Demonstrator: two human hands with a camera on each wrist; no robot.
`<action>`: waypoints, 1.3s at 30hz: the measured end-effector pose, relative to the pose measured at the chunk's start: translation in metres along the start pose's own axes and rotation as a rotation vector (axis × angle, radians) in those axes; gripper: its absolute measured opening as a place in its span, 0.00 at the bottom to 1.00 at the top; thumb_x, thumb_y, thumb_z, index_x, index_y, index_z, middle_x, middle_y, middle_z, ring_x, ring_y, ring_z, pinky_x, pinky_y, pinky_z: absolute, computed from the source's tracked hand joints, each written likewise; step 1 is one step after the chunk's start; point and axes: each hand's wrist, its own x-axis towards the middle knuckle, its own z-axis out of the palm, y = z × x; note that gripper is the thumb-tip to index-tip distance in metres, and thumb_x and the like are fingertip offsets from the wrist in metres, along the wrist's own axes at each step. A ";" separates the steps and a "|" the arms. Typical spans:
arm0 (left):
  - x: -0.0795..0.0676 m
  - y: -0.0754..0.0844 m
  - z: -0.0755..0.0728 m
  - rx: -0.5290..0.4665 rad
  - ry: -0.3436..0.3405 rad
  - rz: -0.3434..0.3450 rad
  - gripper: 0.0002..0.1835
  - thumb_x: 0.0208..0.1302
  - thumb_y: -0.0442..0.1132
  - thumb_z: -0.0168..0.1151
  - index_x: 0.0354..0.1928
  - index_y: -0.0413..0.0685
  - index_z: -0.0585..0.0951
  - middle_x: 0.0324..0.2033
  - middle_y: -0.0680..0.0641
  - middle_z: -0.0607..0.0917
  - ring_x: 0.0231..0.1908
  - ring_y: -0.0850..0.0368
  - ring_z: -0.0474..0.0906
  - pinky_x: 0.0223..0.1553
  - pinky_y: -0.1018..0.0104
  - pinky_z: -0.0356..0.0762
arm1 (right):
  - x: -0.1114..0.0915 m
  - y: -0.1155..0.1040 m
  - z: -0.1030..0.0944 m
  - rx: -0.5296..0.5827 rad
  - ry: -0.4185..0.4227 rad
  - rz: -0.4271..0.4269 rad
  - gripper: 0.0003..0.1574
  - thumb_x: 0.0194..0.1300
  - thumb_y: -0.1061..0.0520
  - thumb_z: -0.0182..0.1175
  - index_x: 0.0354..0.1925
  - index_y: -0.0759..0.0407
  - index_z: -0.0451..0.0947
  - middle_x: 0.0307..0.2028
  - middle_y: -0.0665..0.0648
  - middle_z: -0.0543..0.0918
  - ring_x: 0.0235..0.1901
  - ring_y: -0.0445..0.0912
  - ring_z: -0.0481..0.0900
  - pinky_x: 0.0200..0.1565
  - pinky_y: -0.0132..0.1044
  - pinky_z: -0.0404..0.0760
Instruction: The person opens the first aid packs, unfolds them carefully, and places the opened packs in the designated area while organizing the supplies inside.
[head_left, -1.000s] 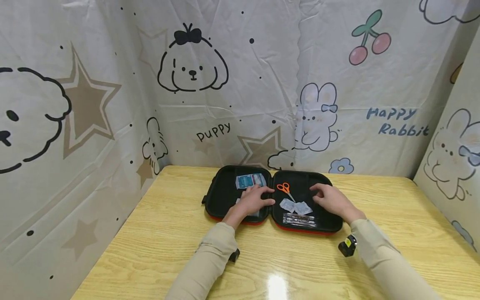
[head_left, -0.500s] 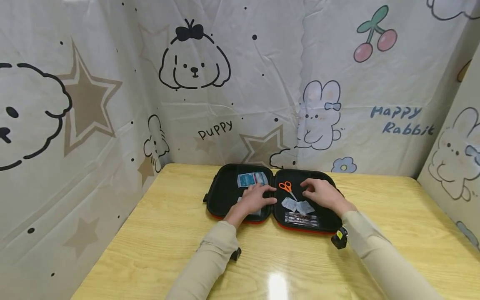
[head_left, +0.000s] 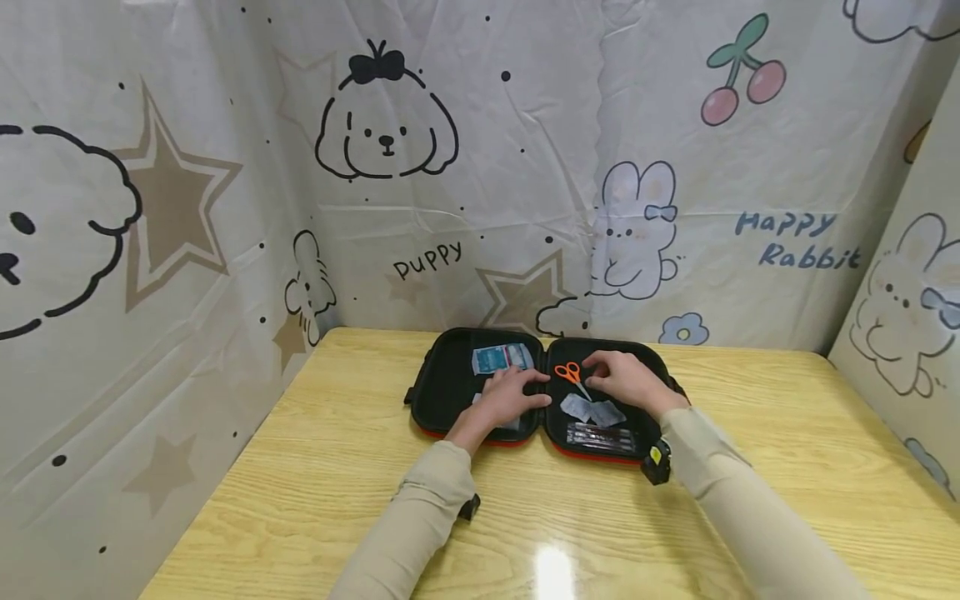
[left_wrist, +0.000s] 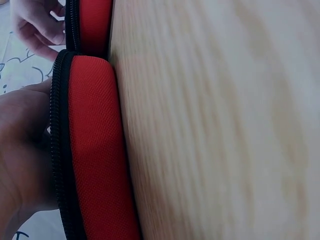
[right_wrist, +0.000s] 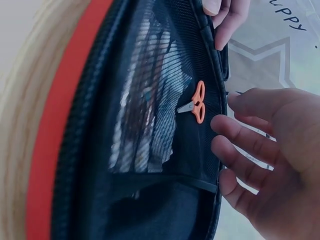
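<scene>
A zip case [head_left: 438,392], black inside and red outside, lies unfolded flat. Over its left half is my left hand [head_left: 506,397], fingers extended toward the hinge, partly covering a pale packet. In the left wrist view that hand [left_wrist: 22,150] shows behind the red side [left_wrist: 97,135]. My right hand [head_left: 626,379] hovers over the right half, loosely bent fingers close beside small orange-handled scissors [head_left: 568,372]. The right wrist view shows nothing between that hand's fingers [right_wrist: 245,135]. Below the scissors [right_wrist: 199,102] are white packets [head_left: 592,409] and several slim clear-wrapped sticks [head_left: 600,437].
A blue-and-white packet [head_left: 491,359] lies at the top of the case's left half. The case sits on a wooden table [head_left: 300,500] near its back edge. A printed cloth [head_left: 465,167] hangs behind and at both sides.
My right hand has moved left across the case's right half, from its right side to beside the scissors. The left hand stays in place.
</scene>
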 end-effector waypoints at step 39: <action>-0.001 0.000 -0.001 -0.001 0.002 0.011 0.23 0.68 0.55 0.60 0.64 0.64 0.77 0.66 0.44 0.71 0.62 0.43 0.63 0.65 0.44 0.57 | 0.018 -0.003 0.027 -0.053 -0.098 0.155 0.28 0.56 0.60 0.69 0.55 0.66 0.79 0.50 0.66 0.83 0.40 0.51 0.80 0.46 0.48 0.79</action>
